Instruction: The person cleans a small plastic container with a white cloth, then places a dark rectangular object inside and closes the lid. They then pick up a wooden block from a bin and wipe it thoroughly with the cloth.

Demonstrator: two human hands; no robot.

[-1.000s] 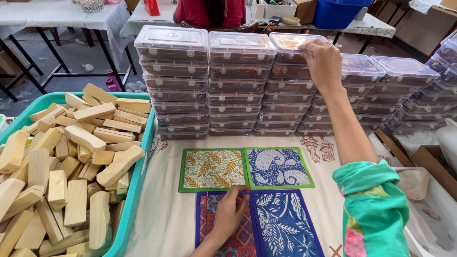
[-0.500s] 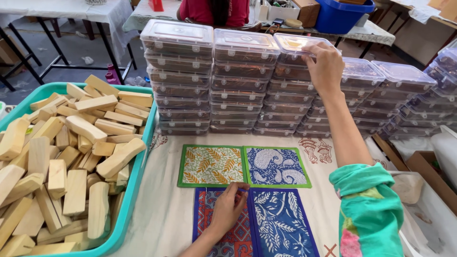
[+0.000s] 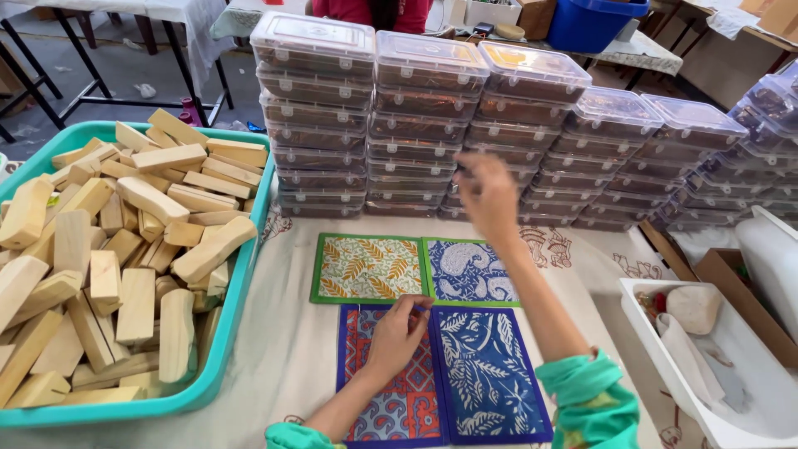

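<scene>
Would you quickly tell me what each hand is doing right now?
Left hand: fingers curled, resting on the red-and-blue patterned cloth; whether it grips cannot be told.
Right hand: blurred, raised before the stacked plastic boxes, holding nothing visible.

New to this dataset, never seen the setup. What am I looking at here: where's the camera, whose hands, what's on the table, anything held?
There is no machine: a person works with bare hands, and the single picture comes from a camera on their head, looking down. The left hand rests on a red-and-blue patterned mat, fingertips at its top edge. The right hand is raised in the air, blurred and empty as far as I can tell, in front of stacks of clear lidded boxes. Three more printed mats lie alongside: a dark blue leaf one, a green-bordered yellow leaf one and a blue paisley one. To the left is a teal tub of wooden blocks; to the right, a white tray.
</scene>
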